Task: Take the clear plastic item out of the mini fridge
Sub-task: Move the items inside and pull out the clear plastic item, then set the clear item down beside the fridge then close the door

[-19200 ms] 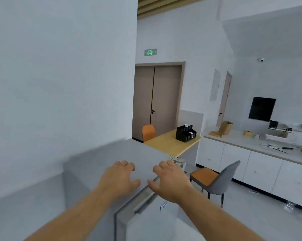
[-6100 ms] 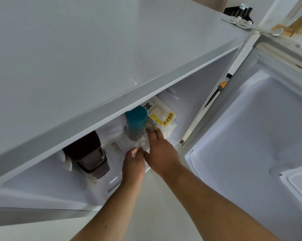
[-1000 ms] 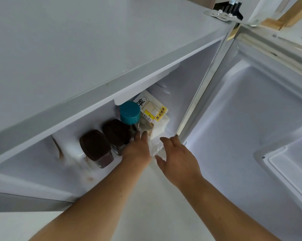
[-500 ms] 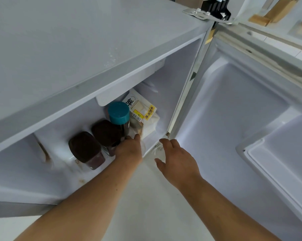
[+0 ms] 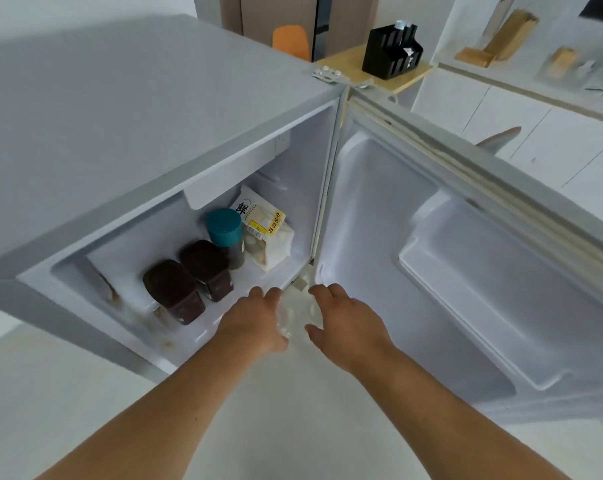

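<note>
We are now drawing the clear plastic item [image 5: 295, 315] past the mini fridge [image 5: 154, 109] sill, cupped loosely between our left hand [image 5: 256, 320] and right hand [image 5: 345, 318], so removal looks nearly complete.

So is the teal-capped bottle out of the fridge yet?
No, the teal-capped bottle stands inside the mini fridge, beside the bread bag.

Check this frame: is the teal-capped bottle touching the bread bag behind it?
Cannot tell. In the head view the teal-capped bottle overlaps the bread bag, hiding any gap or contact between them.
</note>
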Available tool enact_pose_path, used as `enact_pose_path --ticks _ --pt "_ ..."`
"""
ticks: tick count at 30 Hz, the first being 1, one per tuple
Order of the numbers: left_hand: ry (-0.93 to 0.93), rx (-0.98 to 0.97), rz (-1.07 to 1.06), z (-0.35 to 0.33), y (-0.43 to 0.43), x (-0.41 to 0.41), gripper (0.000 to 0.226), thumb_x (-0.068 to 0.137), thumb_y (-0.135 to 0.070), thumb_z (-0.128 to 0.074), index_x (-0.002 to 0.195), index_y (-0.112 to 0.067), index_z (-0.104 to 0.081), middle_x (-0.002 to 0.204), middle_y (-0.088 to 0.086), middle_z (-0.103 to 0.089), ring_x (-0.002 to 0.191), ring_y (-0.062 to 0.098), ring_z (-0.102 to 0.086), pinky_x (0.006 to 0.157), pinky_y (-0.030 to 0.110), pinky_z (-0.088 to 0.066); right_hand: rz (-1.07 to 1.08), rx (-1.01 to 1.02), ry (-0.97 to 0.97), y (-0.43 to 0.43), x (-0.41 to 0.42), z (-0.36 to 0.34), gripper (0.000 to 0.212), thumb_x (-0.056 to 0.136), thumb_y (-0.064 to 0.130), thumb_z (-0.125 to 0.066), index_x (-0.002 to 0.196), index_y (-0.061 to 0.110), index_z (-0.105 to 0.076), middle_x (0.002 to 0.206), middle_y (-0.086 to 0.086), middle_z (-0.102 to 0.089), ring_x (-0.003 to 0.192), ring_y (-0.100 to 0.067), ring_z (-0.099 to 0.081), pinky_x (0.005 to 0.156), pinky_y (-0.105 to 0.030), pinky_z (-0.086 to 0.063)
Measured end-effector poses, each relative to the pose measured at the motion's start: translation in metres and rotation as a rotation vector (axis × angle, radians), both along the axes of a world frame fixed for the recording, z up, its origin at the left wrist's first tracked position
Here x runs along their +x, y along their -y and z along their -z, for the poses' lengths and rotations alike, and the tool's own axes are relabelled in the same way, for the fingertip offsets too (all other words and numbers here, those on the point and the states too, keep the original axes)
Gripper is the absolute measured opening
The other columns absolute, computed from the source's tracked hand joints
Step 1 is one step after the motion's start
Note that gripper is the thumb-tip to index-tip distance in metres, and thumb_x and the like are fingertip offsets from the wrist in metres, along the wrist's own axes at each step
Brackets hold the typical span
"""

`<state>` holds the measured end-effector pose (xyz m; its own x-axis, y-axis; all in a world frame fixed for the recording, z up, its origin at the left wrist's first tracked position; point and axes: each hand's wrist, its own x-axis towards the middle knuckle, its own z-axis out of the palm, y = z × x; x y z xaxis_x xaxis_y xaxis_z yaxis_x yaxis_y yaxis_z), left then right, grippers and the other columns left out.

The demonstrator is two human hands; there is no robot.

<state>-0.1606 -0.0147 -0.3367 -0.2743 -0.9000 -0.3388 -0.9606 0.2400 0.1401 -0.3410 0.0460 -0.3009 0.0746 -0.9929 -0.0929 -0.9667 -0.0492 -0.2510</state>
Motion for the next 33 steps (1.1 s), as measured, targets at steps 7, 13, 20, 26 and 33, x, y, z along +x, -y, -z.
enact_pose_path --ticks 7,13,20,26,33 --pt "-0.040 -0.002 0.017 -0.042 -0.071 0.002 0.097 0.068 -0.057 -0.078 0.150 -0.035 -0.030 0.135 0.002 -0.047 0.122 0.026 -0.057 0.094 0.039 -0.054 -0.027 0.018 -0.019 -0.069 -0.011 -0.033 0.056 0.094 0.047 -0.062 0.141 0.030 -0.037 0.129 0.002 -0.052 0.091 -0.025 -0.064 0.061 -0.034 -0.043" --pt "-0.051 -0.033 0.015 -0.061 -0.139 0.011 0.097 0.064 -0.057 -0.080 0.146 -0.036 -0.032 0.134 0.000 -0.048 0.117 0.023 -0.059 0.094 0.039 -0.056 -0.067 -0.017 0.035 -0.137 -0.023 -0.054 0.058 0.092 0.051 -0.060 0.142 0.033 -0.036 0.134 0.003 -0.052 0.101 -0.023 -0.064 0.075 -0.037 -0.055" --pt "-0.080 -0.062 0.025 -0.077 -0.196 0.019 0.095 0.062 -0.058 -0.080 0.141 -0.036 -0.034 0.132 -0.001 -0.050 0.115 0.024 -0.061 0.091 0.042 -0.059 -0.111 -0.049 0.055 -0.189 -0.019 -0.068 0.058 0.092 0.051 -0.060 0.143 0.034 -0.036 0.136 0.006 -0.051 0.107 -0.021 -0.062 0.077 -0.036 -0.055" --pt "-0.065 -0.058 0.018 -0.071 -0.228 0.057 0.093 0.062 -0.058 -0.079 0.140 -0.036 -0.034 0.131 -0.001 -0.050 0.112 0.023 -0.061 0.086 0.038 -0.058 -0.152 -0.019 0.046 -0.203 0.013 -0.068 0.065 0.092 0.050 -0.061 0.149 0.031 -0.033 0.142 0.005 -0.050 0.109 -0.022 -0.061 0.081 -0.036 -0.056" --pt "-0.052 -0.039 -0.059 -0.056 -0.227 0.126 0.099 0.064 -0.057 -0.079 0.146 -0.038 -0.027 0.131 -0.002 -0.050 0.114 0.023 -0.058 0.085 0.039 -0.056 -0.222 0.017 0.039 -0.189 0.071 -0.055 0.065 0.092 0.048 -0.061 0.149 0.029 -0.035 0.141 0.005 -0.050 0.108 -0.021 -0.062 0.078 -0.036 -0.056"
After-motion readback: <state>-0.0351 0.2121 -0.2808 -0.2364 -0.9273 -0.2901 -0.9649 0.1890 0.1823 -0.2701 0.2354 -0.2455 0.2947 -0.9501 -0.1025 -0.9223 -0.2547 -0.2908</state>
